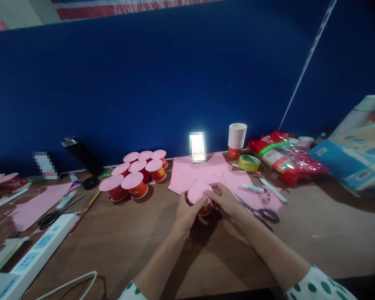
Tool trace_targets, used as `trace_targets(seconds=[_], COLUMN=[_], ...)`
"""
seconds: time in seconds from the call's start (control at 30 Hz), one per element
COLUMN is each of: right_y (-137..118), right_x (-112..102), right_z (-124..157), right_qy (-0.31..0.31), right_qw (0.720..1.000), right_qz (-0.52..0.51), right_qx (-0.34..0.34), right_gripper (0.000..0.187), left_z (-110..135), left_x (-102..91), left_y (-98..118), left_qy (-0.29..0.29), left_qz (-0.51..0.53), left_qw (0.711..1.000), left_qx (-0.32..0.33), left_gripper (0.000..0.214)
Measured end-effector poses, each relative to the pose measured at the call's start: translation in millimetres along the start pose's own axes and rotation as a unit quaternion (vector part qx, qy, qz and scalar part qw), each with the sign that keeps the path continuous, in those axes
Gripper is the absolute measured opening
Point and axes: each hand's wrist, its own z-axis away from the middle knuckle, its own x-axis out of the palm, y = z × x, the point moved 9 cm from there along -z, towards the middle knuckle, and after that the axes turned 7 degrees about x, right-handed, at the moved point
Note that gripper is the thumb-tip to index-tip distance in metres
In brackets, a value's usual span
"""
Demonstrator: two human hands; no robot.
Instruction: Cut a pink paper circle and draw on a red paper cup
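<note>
Both hands meet around a pink paper disc (197, 191) that lies over a red paper cup (205, 209), low above the brown table. On the disc's left side, my left hand (187, 211) grips with its thumb on top; its other fingers are hidden beneath. From the right, my right hand (224, 199) pinches the disc's edge between thumb and fingers. Just behind them lies a pink paper sheet (203, 166) with a circle drawn on it. To the left stands a group of red cups (156, 172) topped with pink discs.
Scissors (267, 215), a glue stick (252, 188), a white pen (273, 190) and green-yellow tape (249, 163) lie on the right, near stacked paper cups (236, 135) and a red packet (284, 156). Leftward are a power strip (43, 254) and another person's hand (0, 233).
</note>
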Motion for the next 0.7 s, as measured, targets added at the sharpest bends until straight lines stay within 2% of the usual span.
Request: trace_targets(seconds=[0.3, 0.53, 0.7], right_y=[-2.9, -2.0, -2.5], right_x=[2.6, 0.0, 0.9], right_z=[4.1, 2.0, 3.7], right_qy=[-0.013, -0.006, -0.011], right_qw=[1.0, 1.0, 0.999], right_qz=[-0.012, -0.022, -0.032], right_qx=[0.009, 0.017, 0.02], right_gripper=[0.043, 0.041, 0.04], left_z=[0.2, -0.7, -0.9], left_x=[3.7, 1.1, -3.2], left_y=[-0.2, 5.7, 7.4], left_qy=[-0.01, -0.047, -0.056], left_qz=[0.017, 0.007, -0.007], left_qw=[1.0, 0.998, 0.997], left_qx=[-0.005, 0.04, 0.056], left_gripper=[0.066, 0.065, 0.054])
